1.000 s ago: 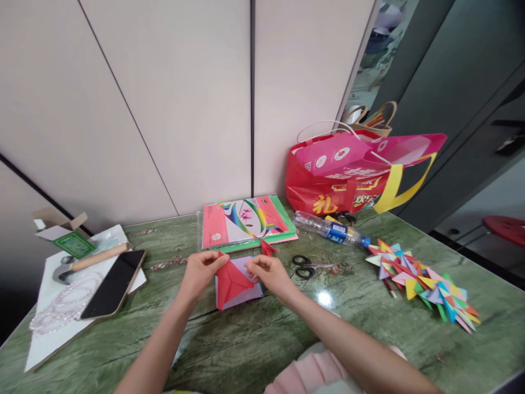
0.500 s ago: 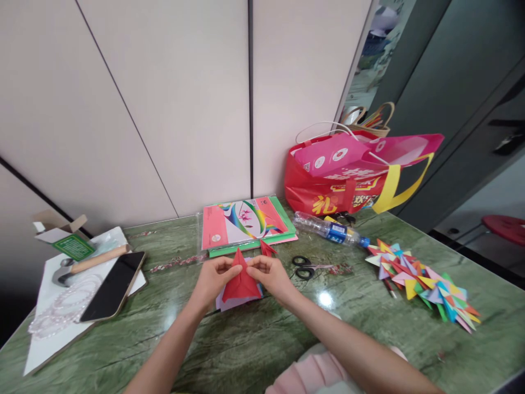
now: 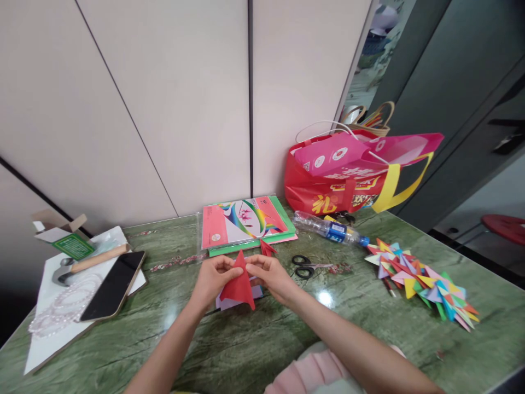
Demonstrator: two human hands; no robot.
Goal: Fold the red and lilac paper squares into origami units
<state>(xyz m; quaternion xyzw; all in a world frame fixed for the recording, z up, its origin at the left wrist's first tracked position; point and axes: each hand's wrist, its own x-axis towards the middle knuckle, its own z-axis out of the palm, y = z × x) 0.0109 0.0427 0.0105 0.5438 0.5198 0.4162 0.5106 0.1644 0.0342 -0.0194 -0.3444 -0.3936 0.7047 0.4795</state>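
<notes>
A red folded paper [image 3: 238,285], pointed at the top, is pinched between both hands just above the green marble table [image 3: 254,350]. My left hand [image 3: 213,279] grips its left edge and my right hand [image 3: 268,276] grips its right edge, fingers closed on the paper. Under it lies a pale lilac sheet [image 3: 223,301]. A small red folded piece [image 3: 267,248] lies just beyond my right hand. A pack of coloured paper [image 3: 246,223] lies behind, close to the wall.
Black scissors [image 3: 305,264] and a plastic bottle [image 3: 328,228] lie to the right, with several colourful folded triangles [image 3: 422,284] farther right. A red gift bag [image 3: 353,175] stands at the back. At left, a white board [image 3: 53,312] bears a phone [image 3: 112,284], hammer [image 3: 88,261], beads and a small box.
The red paper went from a broad flat shape on the lilac sheet to a narrower upright point, its sides brought together. Both hands moved closer to each other.
</notes>
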